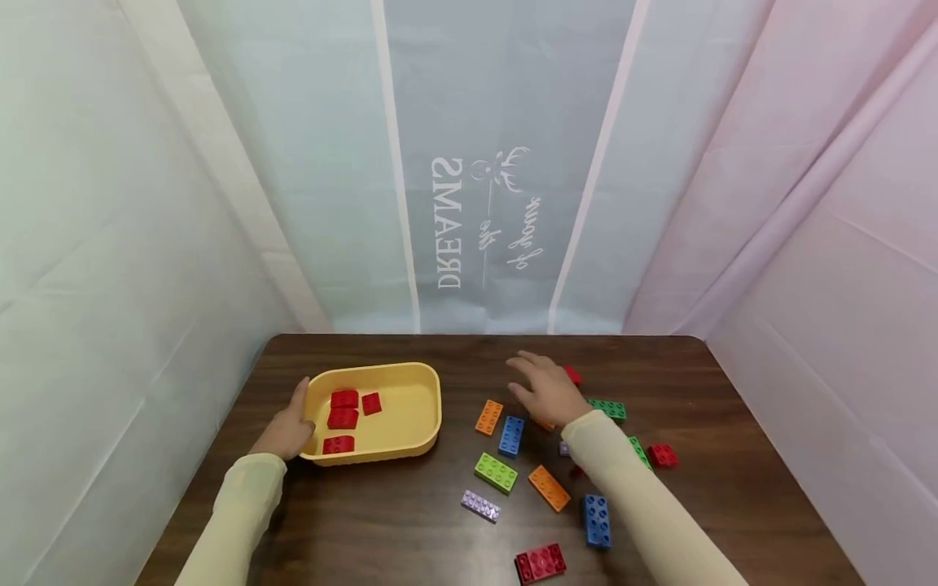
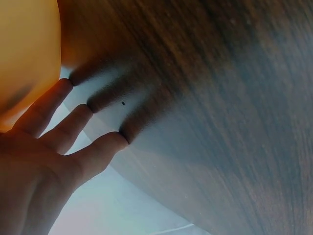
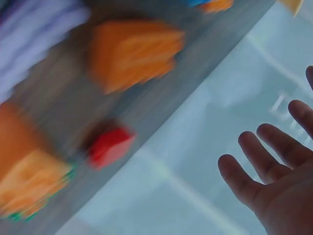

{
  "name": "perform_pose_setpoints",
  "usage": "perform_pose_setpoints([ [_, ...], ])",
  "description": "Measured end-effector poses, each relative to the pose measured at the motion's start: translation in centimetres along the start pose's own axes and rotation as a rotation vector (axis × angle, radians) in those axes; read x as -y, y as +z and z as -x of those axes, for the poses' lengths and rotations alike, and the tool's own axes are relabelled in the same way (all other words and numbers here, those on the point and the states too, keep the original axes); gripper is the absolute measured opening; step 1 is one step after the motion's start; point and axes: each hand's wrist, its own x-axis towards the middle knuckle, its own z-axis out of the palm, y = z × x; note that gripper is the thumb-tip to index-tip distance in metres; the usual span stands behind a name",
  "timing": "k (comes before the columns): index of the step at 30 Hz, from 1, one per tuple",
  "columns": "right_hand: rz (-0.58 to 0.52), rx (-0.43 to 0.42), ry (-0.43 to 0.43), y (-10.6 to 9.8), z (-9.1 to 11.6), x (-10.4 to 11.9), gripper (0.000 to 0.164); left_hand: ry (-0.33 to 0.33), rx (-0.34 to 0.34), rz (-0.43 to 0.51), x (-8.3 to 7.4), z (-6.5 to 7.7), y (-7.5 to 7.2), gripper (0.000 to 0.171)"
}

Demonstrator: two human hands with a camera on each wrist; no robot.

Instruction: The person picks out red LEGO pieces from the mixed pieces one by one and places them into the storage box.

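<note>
My left hand holds the left wall of a yellow tray, its thumb over the rim and its fingers outside. In the left wrist view the fingers are stretched out beside the tray, their tips at the dark tabletop. Several red bricks lie inside the tray, toward its left side. My right hand hovers over the scattered bricks with spread, slightly bent fingers and nothing in its grasp. Near it are a red brick, partly hidden by the hand, and a blue brick. An orange brick shows blurred in the right wrist view.
Around the right arm lie a lime brick, a purple brick, a larger blue brick, a dark red brick, a green brick and a red brick. A printed curtain hangs behind the table.
</note>
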Motion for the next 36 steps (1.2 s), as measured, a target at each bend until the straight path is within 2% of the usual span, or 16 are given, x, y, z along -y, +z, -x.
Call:
perform_pose_setpoints([
  [4, 0.008, -0.024, 0.071, -1.4, 2.5, -2.7, 0.052, -0.007, 0.019, -0.001, 0.0, -0.1, -0.2, 0.083],
  [12, -0.004, -0.06, 0.182, -3.1, 7.2, -6.7, 0.052, -0.017, 0.03, -0.017, 0.1, 0.2, -0.4, 0.083],
  [21, 0.03, -0.07, 0.272, -4.8, 12.3, -11.4, 0.049, 0.016, 0.039, -0.024, -0.2, 0.5, -0.2, 0.083],
  [26, 0.064, -0.086, 0.276, -4.5, 14.7, -13.8, 0.035, -0.013, 0.056, -0.014, 0.0, 0.8, -0.2, 0.083],
  [29, 0.066, -0.055, 0.278, -3.7, 16.2, -15.2, 0.03, -0.006, 0.059, -0.021, 0.2, 0.7, -0.3, 0.083],
  [33, 0.076, -0.005, 0.299, -2.8, 17.5, -16.2, 0.036, 0.003, 0.057, -0.029, 0.2, 0.6, -0.4, 0.084],
  [36, 0.079, -0.01, 0.31, -2.5, 18.0, -16.5, 0.043, 0.002, 0.058, -0.029, 0.1, 0.4, -0.3, 0.084],
])
